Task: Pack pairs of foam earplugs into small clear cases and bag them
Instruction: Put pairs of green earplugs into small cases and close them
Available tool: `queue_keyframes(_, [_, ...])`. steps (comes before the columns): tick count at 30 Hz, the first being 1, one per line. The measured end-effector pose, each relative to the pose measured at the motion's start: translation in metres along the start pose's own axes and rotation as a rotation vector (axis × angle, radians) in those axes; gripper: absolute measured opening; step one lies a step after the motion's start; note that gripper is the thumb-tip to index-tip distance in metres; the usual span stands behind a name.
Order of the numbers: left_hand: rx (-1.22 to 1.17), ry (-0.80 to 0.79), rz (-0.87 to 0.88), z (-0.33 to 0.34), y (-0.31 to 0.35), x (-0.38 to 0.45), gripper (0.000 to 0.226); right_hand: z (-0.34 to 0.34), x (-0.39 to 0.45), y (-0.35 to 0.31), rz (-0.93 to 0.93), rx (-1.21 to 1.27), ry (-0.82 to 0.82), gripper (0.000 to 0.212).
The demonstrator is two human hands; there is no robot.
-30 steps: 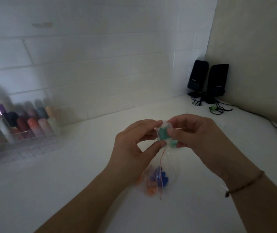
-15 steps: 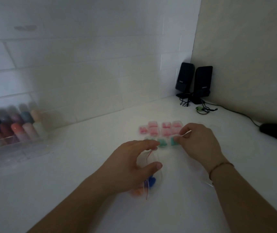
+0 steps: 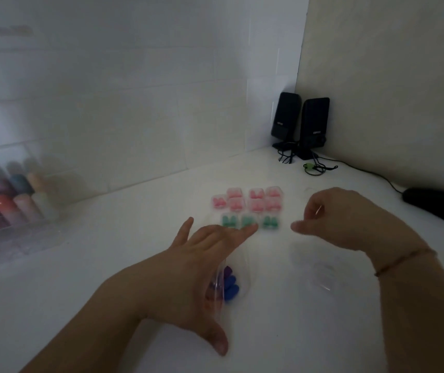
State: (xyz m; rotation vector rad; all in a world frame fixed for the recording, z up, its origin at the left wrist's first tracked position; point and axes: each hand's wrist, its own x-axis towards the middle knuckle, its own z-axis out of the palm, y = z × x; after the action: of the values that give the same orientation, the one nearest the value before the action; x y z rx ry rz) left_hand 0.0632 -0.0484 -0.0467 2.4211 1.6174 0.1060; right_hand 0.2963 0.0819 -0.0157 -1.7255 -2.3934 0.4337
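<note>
Meanwhile, the left hand (image 3: pixel 202 267) spreads flat over a clear bag (image 3: pixel 238 281) of blue earplugs (image 3: pixel 230 288), just before rows of pink and green filled cases (image 3: pixel 247 208); beside them, the right hand (image 3: pixel 350 219) curls, its hold unclear.

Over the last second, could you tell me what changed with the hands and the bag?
The left hand let go of the bag and reaches, fingers straight, toward the teal cases. The right hand moved right, fingers curled. The pink cases stayed put.
</note>
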Motion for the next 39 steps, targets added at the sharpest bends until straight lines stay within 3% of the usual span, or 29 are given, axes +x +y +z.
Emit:
queue_keyframes(5, [-0.041, 0.100, -0.029, 0.004, -0.005, 0.004, 0.122, 0.005, -0.006, -0.006, -0.018, -0.145, -0.224, 0.047])
queue_keyframes(12, [-0.272, 0.331, -0.062, 0.005, -0.012, 0.013, 0.118, 0.010, -0.004, -0.008, -0.066, -0.215, -0.276, 0.049])
queue_keyframes(16, [-0.298, 0.196, 0.015, 0.001, -0.003, 0.007, 0.131, 0.013, -0.006, -0.012, -0.085, -0.218, -0.282, 0.054])
queue_keyframes(18, [-0.457, 0.184, -0.020, -0.003, -0.016, -0.001, 0.118, 0.012, -0.008, -0.015, -0.108, -0.202, -0.280, 0.056])
queue_keyframes(20, [-0.452, 0.420, -0.138, -0.006, -0.036, -0.003, 0.078, 0.009, -0.011, -0.018, -0.180, -0.152, -0.291, 0.054])
queue_keyframes(22, [-0.266, 0.651, -0.355, -0.005, -0.058, -0.002, 0.068, 0.009, -0.014, -0.025, -0.267, -0.118, -0.320, 0.047])
queue_keyframes(23, [-0.189, 0.650, -0.453, -0.004, -0.066, 0.001, 0.064, 0.012, -0.015, -0.030, -0.305, -0.110, -0.309, 0.042])
queue_keyframes(25, [-0.178, 0.484, -0.597, 0.002, -0.073, 0.005, 0.050, 0.023, -0.015, -0.040, -0.382, -0.095, -0.219, 0.025])
queue_keyframes(29, [-0.335, 0.442, -0.601, 0.007, -0.069, 0.007, 0.020, 0.037, -0.015, -0.058, -0.466, 0.000, -0.089, 0.026])
queue_keyframes(34, [-0.644, 0.467, -0.524, 0.001, -0.058, 0.004, 0.052, 0.036, -0.018, -0.064, -0.501, 0.109, 0.127, 0.012])
queue_keyframes(37, [-0.792, 0.506, -0.517, -0.004, -0.060, -0.003, 0.060, 0.039, -0.015, -0.062, -0.482, 0.120, 0.275, 0.012])
queue_keyframes(39, [-0.886, 0.504, -0.401, -0.006, -0.066, -0.006, 0.061, 0.040, -0.011, -0.060, -0.469, 0.138, 0.346, 0.012])
